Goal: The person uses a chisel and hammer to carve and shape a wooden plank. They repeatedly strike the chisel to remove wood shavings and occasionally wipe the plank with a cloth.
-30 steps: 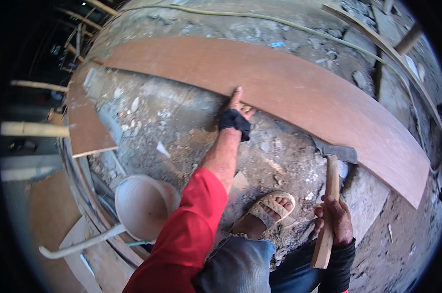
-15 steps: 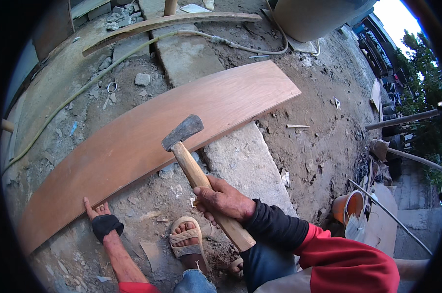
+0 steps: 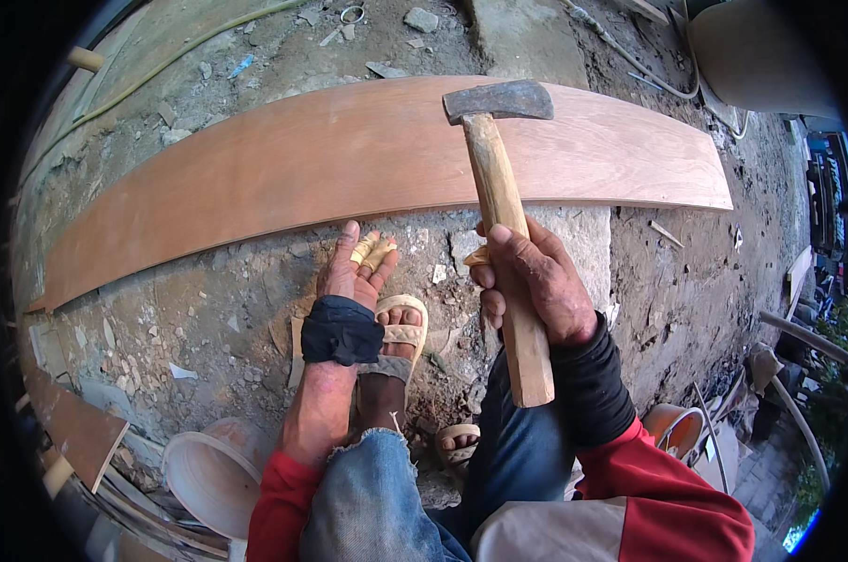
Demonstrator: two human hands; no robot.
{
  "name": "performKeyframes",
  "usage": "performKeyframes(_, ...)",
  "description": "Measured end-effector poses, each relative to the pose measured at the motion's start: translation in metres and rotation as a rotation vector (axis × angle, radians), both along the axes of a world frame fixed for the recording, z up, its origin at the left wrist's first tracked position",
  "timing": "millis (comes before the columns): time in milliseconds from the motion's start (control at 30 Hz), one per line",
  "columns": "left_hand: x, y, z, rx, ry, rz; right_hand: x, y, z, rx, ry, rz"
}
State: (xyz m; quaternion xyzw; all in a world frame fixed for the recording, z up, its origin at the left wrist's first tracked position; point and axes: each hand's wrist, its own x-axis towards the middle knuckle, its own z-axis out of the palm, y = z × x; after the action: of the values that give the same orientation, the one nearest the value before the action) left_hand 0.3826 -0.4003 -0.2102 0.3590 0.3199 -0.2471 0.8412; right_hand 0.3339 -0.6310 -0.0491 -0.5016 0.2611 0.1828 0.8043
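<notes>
My right hand (image 3: 536, 276) is wrapped round the pale wooden handle of a hatchet (image 3: 499, 98), held upright with its dark, worn metal head overlapping the board in view. A long reddish-brown plywood board (image 3: 283, 169) lies across the ground ahead of me, its far edge curved in the picture. By the board's near edge, my left hand (image 3: 357, 267) is open, palm partly turned up, with nothing in it. Yellowish wraps circle some of its fingers. Its fingertips come close to the edge; whether they touch, I cannot tell.
A whitish bucket (image 3: 220, 473) lies at lower left beside scrap boards (image 3: 77, 426). An orange bucket (image 3: 672, 426) is at lower right near poles. A hose (image 3: 199, 47) runs over rubble behind the board, and a large round container (image 3: 757, 56) stands far right.
My left hand has come off the board and moved right, toward my body. The hatchet has turned more upright and shifted right. The view has turned, so the board now lies more level.
</notes>
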Motion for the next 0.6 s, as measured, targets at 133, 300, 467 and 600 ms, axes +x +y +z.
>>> performKeyframes(133, 0.014, 0.045, -0.027, 0.078, -0.016, 0.354, -0.014, -0.023, -0.001, -0.032, 0.022, -0.176)
performKeyframes(300, 0.051, 0.073, -0.059, -0.079, -0.17, 0.508, -0.026, -0.04, -0.011, 0.054, 0.13, -0.301)
performKeyframes(467, 0.08, 0.084, -0.069, -0.1, -0.227, 0.638, -0.032, -0.038, -0.011, 0.053, 0.193, -0.181)
performKeyframes(600, 0.083, 0.089, -0.079, -0.236, -0.27, 0.658, -0.03, -0.027, -0.007, 0.058, 0.207, -0.008)
